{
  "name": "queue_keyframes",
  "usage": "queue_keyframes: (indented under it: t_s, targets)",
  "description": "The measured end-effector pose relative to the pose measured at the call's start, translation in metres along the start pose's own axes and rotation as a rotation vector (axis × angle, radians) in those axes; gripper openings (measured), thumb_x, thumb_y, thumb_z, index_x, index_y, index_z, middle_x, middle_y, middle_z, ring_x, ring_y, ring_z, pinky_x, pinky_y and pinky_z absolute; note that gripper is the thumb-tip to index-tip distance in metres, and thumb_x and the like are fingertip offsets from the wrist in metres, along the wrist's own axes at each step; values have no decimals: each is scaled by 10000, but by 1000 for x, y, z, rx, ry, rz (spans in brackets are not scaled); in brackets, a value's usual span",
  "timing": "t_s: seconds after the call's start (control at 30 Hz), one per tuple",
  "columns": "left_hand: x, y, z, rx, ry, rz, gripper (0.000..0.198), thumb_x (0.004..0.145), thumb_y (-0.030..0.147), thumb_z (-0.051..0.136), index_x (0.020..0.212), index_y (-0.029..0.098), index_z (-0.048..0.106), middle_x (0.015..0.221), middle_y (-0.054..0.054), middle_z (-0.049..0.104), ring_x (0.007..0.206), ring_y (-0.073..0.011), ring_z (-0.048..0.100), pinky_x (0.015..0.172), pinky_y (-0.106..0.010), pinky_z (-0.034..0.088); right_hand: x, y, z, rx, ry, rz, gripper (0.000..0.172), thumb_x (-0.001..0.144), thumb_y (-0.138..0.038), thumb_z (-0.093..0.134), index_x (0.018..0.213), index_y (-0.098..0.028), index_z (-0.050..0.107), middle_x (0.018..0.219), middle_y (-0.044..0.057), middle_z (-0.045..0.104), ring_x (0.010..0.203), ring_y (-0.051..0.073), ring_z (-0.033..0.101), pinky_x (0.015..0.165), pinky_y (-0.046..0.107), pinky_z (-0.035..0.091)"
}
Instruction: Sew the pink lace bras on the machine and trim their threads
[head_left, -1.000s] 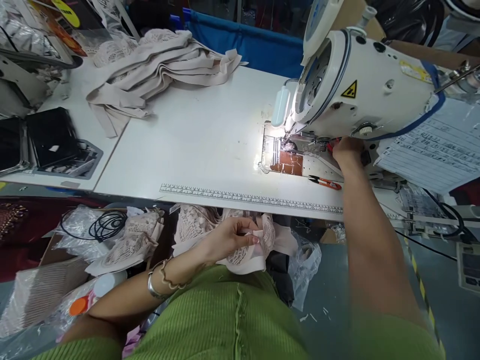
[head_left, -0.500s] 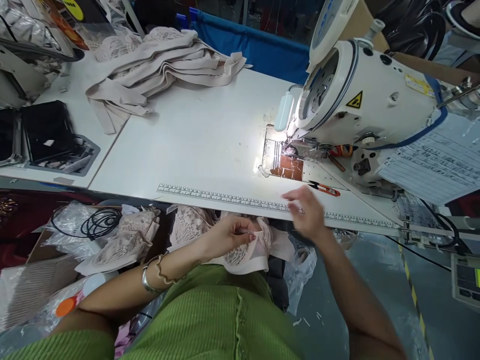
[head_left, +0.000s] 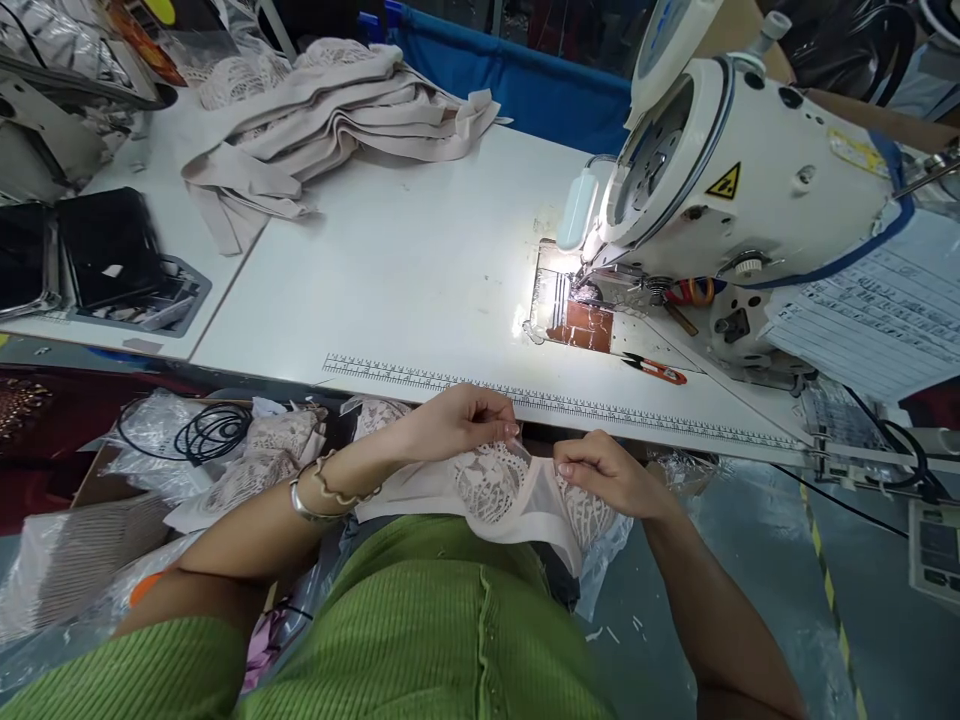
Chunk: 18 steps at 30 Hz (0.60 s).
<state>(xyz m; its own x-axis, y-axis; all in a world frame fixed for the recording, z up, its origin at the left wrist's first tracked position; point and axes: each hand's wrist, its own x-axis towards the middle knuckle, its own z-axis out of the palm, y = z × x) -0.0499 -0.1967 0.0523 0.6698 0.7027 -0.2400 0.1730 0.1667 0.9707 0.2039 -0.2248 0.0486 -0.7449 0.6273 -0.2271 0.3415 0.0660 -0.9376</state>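
A pale beige lace bra (head_left: 491, 485) is spread over my lap, below the front edge of the sewing table (head_left: 420, 290). My left hand (head_left: 472, 415) pinches the upper edge of one lace cup. On the other side of the bra's middle, my right hand (head_left: 604, 470) grips the top of the second cup with thumb and curled fingers. That second cup is partly covered by the right hand. Printed along the table edge just beyond both hands is a ruler scale (head_left: 547, 402). Orange-handled thread snips (head_left: 660, 370) lie on the table beyond my right hand.
A white sewing machine (head_left: 720, 190) with its lamp lit stands at the right. Pale fabric pieces (head_left: 337, 120) are heaped at the back left, near a black open tray (head_left: 112, 245). More lace pieces and plastic bags (head_left: 157, 450) fill a box at lower left.
My right hand has come down from above the table edge and taken hold of the bra. My left hand has risen slightly, and the bra is now spread wider between both hands.
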Motion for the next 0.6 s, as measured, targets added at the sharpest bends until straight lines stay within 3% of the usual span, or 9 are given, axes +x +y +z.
queue_keyframes:
  t_s: [0.13, 0.23, 0.3, 0.33, 0.4, 0.43, 0.47, 0.53, 0.6]
  targets:
    - [7, -2, 5, 32, 61, 2, 220, 909, 299, 574, 785, 152, 682, 597, 23, 547, 541, -97, 455, 545, -226, 358, 6, -1, 7, 71, -14, 49, 429, 967, -565, 522, 851, -171, 647, 704, -7, 563, 567, 94, 400, 525, 229, 305]
    - [-2, -2, 10, 129, 395, 175, 154, 889, 290, 619, 862, 160, 697, 736, -35, 644, 699, -151, 577, 649, -272, 461, 3, -1, 10, 193, -29, 47, 431, 924, -541, 611, 711, -168, 649, 576, -34, 500, 492, 78, 351, 481, 226, 262]
    - [-18, 2, 13, 115, 513, 341, 170, 919, 328, 628, 872, 184, 707, 820, -62, 687, 801, -175, 624, 730, -299, 506, -5, -3, 11, 314, 97, 33, 463, 865, -589, 661, 657, -176, 638, 546, -23, 508, 469, 92, 384, 458, 233, 284]
    - [-28, 5, 15, 58, 420, 391, 241, 959, 380, 596, 855, 197, 714, 810, -64, 699, 790, -175, 638, 726, -296, 520, -11, -5, 12, 369, 231, 31, 469, 836, -623, 673, 673, -185, 649, 555, -8, 538, 472, 112, 427, 455, 242, 320]
    - [-48, 9, 21, -57, -26, 387, 457, 1028, 522, 436, 917, 204, 744, 834, -89, 735, 792, -186, 681, 736, -301, 551, -25, -11, 14, 421, 573, 42, 465, 819, -673, 649, 766, -212, 684, 624, 35, 626, 514, 166, 522, 475, 281, 412]
    - [-55, 10, 25, -58, -212, 344, 534, 1035, 569, 366, 1019, 193, 745, 927, -116, 749, 861, -202, 698, 796, -315, 561, -32, -14, 15, 413, 725, 57, 467, 829, -688, 619, 816, -227, 695, 677, 62, 666, 544, 193, 559, 497, 308, 453]
    - [-59, 10, 29, -28, -316, 293, 586, 1032, 603, 328, 1144, 177, 714, 1057, -145, 739, 963, -226, 696, 877, -337, 555, -38, -18, 18, 387, 849, 73, 474, 846, -698, 580, 852, -241, 700, 725, 86, 693, 565, 212, 581, 516, 332, 479]
    - [-58, 6, 36, 54, -274, 231, 664, 1007, 660, 327, 1349, 149, 579, 1276, -190, 651, 1134, -267, 637, 998, -384, 512, -46, -26, 25, 330, 986, 103, 490, 877, -710, 507, 879, -263, 708, 755, 112, 709, 578, 233, 593, 530, 354, 496]
    - [-48, 1, 38, 37, -127, 281, 820, 950, 775, 260, 1401, 134, 505, 1321, -214, 606, 1152, -287, 616, 983, -407, 525, -47, -33, 33, 313, 968, 124, 475, 889, -700, 495, 850, -281, 714, 704, 96, 695, 577, 239, 595, 539, 351, 494]
